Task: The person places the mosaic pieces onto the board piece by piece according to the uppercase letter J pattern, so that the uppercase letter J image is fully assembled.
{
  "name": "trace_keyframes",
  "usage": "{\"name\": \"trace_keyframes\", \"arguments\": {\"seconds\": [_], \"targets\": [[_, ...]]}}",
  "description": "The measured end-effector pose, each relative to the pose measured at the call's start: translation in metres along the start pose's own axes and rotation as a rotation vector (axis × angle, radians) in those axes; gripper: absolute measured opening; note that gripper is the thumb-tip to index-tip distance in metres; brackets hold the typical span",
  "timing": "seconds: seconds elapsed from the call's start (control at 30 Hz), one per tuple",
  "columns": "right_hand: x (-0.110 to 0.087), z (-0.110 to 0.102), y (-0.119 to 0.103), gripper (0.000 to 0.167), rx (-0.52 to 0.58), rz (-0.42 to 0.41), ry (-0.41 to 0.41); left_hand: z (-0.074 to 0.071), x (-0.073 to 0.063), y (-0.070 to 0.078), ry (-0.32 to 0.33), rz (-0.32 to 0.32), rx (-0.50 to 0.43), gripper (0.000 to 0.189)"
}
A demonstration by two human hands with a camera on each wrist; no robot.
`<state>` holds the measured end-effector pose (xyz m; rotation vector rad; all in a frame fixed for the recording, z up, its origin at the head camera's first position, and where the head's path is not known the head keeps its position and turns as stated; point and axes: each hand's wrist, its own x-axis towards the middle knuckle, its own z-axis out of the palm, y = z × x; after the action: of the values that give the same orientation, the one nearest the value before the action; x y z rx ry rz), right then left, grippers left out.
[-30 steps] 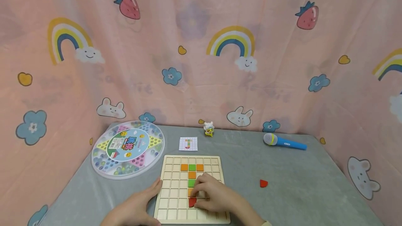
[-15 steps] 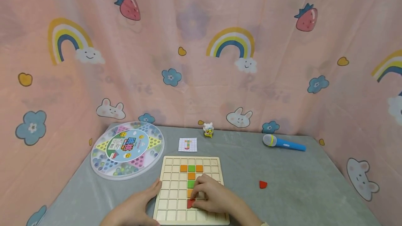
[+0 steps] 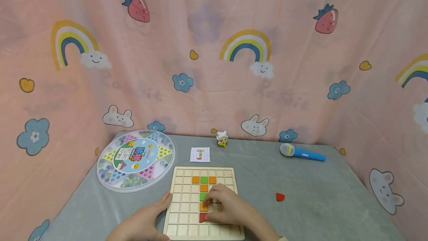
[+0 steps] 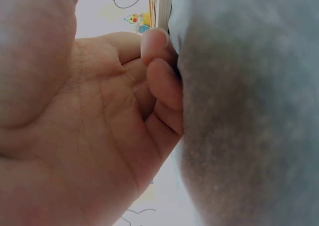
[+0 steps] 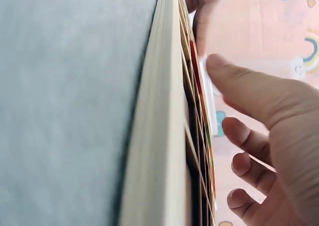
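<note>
A pale wooden grid board (image 3: 178, 217) lies on the grey table. Orange and green square tiles form a T on it, and a red rounded piece (image 3: 202, 217) sits in the cell below the stem's lowest orange tile (image 3: 204, 206). Over these tiles hovers my right hand (image 3: 230, 206), its thumb beside the red piece. The right wrist view shows its fingers (image 5: 237, 131) loosely bent, the thumb slightly off the piece, and nothing pinched. My left hand (image 3: 143, 217) rests against the board's left edge, fingers and thumb spread; its fingertips meet the board's side in the left wrist view.
Another red rounded piece (image 3: 280, 197) lies on the table to the right. Behind the board are a pattern card (image 3: 200, 154) and a small figurine (image 3: 222, 138). A round Chinese checkers box (image 3: 136, 161) stands left, a blue toy microphone (image 3: 302, 152) at back right.
The red piece has shifted slightly left and settled into its cell. My right fingers have lifted a little off it, uncovering more of the orange tile. The left hand stays at the board's edge.
</note>
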<state>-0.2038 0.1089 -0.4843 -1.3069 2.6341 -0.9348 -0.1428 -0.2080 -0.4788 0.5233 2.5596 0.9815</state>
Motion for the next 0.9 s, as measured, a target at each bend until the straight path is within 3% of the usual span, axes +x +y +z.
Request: {"name": "trace_keyframes", "arguments": {"seconds": [0.23,0.4,0.53,0.73,0.9], "targets": [[-0.003,-0.019,0.009,0.038,0.026,0.063,0.075,0.000,0.003,-0.002,-0.017,0.022,-0.040,0.127],[-0.017,-0.044,0.018,0.048,0.030,0.192,0.106,0.001,0.003,-0.003,-0.021,0.031,-0.043,0.128],[-0.037,-0.064,0.030,0.051,0.004,0.261,0.165,0.001,0.003,-0.004,-0.014,0.039,-0.027,0.128],[-0.072,-0.083,0.054,0.050,-0.067,0.299,0.273,0.001,0.002,-0.005,-0.007,0.037,-0.011,0.129],[-0.102,-0.098,0.071,0.048,-0.086,0.399,0.301,0.000,0.001,-0.004,-0.006,0.035,-0.014,0.129]]}}
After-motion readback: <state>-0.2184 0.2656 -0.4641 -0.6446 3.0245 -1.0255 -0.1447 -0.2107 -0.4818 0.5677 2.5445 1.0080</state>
